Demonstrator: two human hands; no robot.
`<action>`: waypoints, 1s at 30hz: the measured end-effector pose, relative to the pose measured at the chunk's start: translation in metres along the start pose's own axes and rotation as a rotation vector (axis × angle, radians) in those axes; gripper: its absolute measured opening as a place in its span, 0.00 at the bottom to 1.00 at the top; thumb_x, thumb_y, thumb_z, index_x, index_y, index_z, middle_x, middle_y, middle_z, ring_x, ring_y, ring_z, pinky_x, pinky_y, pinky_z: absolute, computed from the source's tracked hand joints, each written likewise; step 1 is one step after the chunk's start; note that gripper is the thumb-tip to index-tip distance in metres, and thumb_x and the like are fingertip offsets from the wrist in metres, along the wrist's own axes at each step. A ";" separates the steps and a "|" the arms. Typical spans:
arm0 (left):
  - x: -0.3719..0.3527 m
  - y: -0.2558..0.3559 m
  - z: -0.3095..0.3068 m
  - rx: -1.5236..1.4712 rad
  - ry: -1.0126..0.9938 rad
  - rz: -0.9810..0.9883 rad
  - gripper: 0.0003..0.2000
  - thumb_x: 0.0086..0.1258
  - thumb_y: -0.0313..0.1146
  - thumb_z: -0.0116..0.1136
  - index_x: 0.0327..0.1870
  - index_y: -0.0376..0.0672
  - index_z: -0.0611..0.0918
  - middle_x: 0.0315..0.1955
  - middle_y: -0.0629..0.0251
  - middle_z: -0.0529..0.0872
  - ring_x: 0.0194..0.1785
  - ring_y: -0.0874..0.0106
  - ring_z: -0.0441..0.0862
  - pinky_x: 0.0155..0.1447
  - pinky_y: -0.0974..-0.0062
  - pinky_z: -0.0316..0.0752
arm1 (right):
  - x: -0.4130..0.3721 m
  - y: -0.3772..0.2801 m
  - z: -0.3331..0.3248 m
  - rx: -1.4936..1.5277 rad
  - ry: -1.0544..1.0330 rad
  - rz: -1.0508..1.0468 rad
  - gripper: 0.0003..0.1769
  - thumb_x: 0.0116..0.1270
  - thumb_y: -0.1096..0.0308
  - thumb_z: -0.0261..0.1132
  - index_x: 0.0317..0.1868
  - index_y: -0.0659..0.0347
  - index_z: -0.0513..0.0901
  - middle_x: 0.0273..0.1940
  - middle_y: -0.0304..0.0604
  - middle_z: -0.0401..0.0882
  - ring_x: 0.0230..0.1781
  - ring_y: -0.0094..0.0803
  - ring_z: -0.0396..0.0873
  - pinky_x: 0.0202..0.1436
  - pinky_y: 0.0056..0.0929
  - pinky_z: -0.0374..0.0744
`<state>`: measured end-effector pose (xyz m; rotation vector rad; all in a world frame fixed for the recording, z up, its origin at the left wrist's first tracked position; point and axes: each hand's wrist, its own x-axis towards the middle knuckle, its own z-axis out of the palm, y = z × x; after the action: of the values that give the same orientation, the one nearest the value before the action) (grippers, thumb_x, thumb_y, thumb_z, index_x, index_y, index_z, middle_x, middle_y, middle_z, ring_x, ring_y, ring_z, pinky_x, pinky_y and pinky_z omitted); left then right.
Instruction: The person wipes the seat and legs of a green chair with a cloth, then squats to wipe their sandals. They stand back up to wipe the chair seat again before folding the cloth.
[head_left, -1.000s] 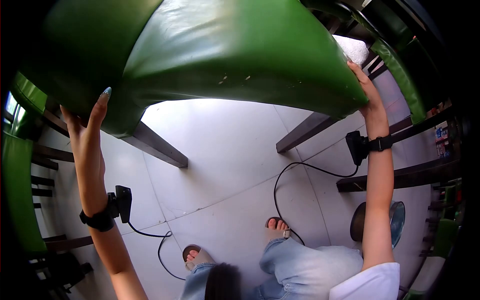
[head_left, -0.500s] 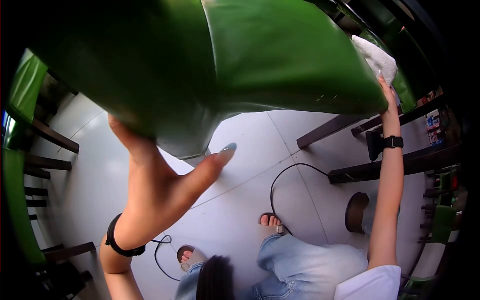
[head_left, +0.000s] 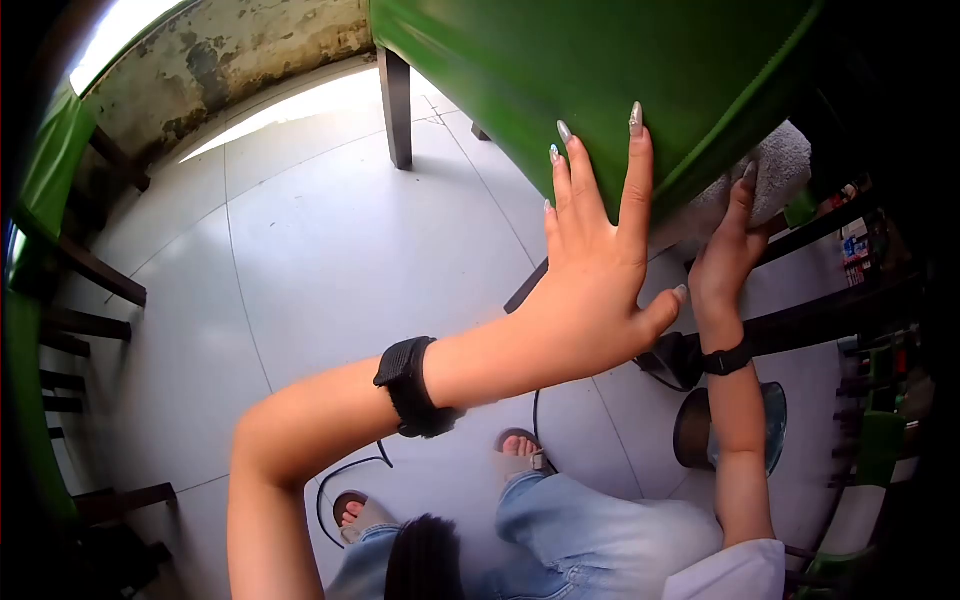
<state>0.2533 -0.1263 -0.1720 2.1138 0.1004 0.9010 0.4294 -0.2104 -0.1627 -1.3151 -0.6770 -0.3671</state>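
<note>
A green covered chair (head_left: 560,60) with a stitched seam and a dark wooden leg fills the upper part of the head view. My left hand (head_left: 600,255) lies on its green cover, fingers spread and stretched out, holding nothing. To the right of it, my right hand (head_left: 725,260) grips a white terry cloth (head_left: 782,175) close to the chair's side; the thumb lies over the cloth, and its other fingers are largely hidden. Both wrists wear black bands.
Dark wooden legs and green covers of other chairs (head_left: 95,265) line the left edge. A peeling wall (head_left: 230,65) stands at the back. On the pale tiled floor (head_left: 330,260), a black cable (head_left: 320,490) runs near my feet. A round dark object (head_left: 695,430) stands at lower right.
My left hand has moved right and up, from the chair's lower edge onto its cover. The chair appears shifted to the upper right. My right hand and the cloth are slightly lower.
</note>
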 end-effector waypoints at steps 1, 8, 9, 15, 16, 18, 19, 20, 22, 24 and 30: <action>-0.004 -0.001 0.005 0.010 0.031 0.009 0.55 0.57 0.38 0.65 0.73 0.39 0.31 0.63 0.16 0.31 0.68 0.22 0.32 0.66 0.34 0.45 | -0.002 -0.002 0.000 0.051 -0.004 0.057 0.25 0.71 0.59 0.60 0.61 0.65 0.72 0.57 0.42 0.75 0.57 0.29 0.73 0.62 0.26 0.68; 0.018 -0.027 -0.019 0.117 0.354 -0.055 0.64 0.51 0.49 0.74 0.72 0.35 0.32 0.71 0.39 0.37 0.76 0.47 0.32 0.74 0.52 0.42 | 0.009 -0.043 0.013 0.355 -0.263 -0.037 0.25 0.73 0.47 0.51 0.56 0.58 0.67 0.56 0.35 0.67 0.58 0.25 0.65 0.66 0.30 0.64; 0.025 -0.036 -0.022 0.067 0.376 -0.060 0.65 0.49 0.52 0.74 0.72 0.35 0.32 0.70 0.33 0.36 0.75 0.42 0.32 0.74 0.49 0.41 | 0.016 -0.037 0.013 0.320 -0.303 -0.054 0.28 0.72 0.43 0.50 0.58 0.56 0.65 0.57 0.35 0.65 0.59 0.26 0.64 0.66 0.31 0.64; 0.063 -0.083 -0.042 -0.027 0.267 -0.146 0.71 0.44 0.65 0.71 0.70 0.30 0.29 0.66 0.19 0.33 0.74 0.36 0.31 0.72 0.44 0.37 | 0.039 -0.032 0.032 0.264 -0.417 0.297 0.43 0.66 0.28 0.44 0.72 0.47 0.56 0.69 0.38 0.58 0.69 0.34 0.59 0.69 0.37 0.63; 0.068 -0.089 -0.040 -0.127 0.226 -0.042 0.72 0.43 0.67 0.70 0.69 0.29 0.28 0.65 0.17 0.28 0.72 0.33 0.25 0.71 0.39 0.34 | 0.035 -0.039 0.036 0.266 -0.423 0.269 0.42 0.67 0.30 0.44 0.72 0.48 0.57 0.68 0.38 0.59 0.68 0.33 0.60 0.68 0.36 0.65; 0.064 -0.082 -0.021 -0.048 0.144 -0.038 0.71 0.44 0.68 0.69 0.70 0.28 0.31 0.63 0.16 0.24 0.70 0.31 0.18 0.69 0.36 0.32 | 0.029 -0.053 0.041 0.225 -0.462 0.140 0.39 0.69 0.33 0.45 0.71 0.49 0.58 0.65 0.38 0.63 0.65 0.31 0.63 0.66 0.34 0.67; 0.061 -0.070 -0.017 -0.009 0.101 -0.032 0.70 0.44 0.68 0.69 0.70 0.28 0.32 0.62 0.15 0.22 0.68 0.30 0.15 0.68 0.35 0.32 | 0.026 -0.058 0.041 0.189 -0.449 0.090 0.38 0.70 0.35 0.46 0.71 0.50 0.59 0.64 0.38 0.64 0.63 0.31 0.65 0.64 0.32 0.69; 0.060 -0.059 -0.021 0.058 -0.073 -0.102 0.70 0.47 0.70 0.64 0.69 0.26 0.29 0.61 0.24 0.12 0.66 0.38 0.06 0.72 0.47 0.21 | 0.024 -0.062 0.042 0.153 -0.433 0.041 0.37 0.70 0.36 0.46 0.70 0.51 0.60 0.62 0.38 0.66 0.62 0.30 0.67 0.63 0.31 0.70; 0.050 -0.036 -0.024 0.231 -0.104 0.042 0.67 0.48 0.71 0.62 0.71 0.28 0.35 0.60 0.22 0.13 0.65 0.36 0.05 0.72 0.48 0.19 | 0.017 -0.066 0.037 0.118 -0.330 0.067 0.37 0.71 0.37 0.46 0.69 0.53 0.61 0.60 0.39 0.69 0.59 0.30 0.70 0.61 0.29 0.72; 0.047 -0.028 -0.028 0.327 -0.127 0.137 0.68 0.47 0.71 0.62 0.70 0.27 0.34 0.60 0.21 0.13 0.65 0.36 0.05 0.71 0.47 0.20 | 0.013 -0.057 0.019 0.111 -0.260 0.122 0.37 0.71 0.37 0.46 0.69 0.55 0.62 0.60 0.40 0.70 0.58 0.31 0.72 0.60 0.29 0.73; 0.037 -0.019 -0.011 0.268 -0.165 0.212 0.70 0.44 0.72 0.63 0.69 0.26 0.32 0.60 0.20 0.14 0.66 0.34 0.07 0.70 0.44 0.22 | 0.002 -0.048 -0.045 0.055 -0.070 0.136 0.36 0.72 0.39 0.46 0.68 0.57 0.62 0.61 0.41 0.69 0.59 0.32 0.71 0.61 0.30 0.72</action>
<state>0.2777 -0.0931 -0.1597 2.4756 -0.0961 0.8694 0.4131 -0.2652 -0.1293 -1.3188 -0.6482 -0.1918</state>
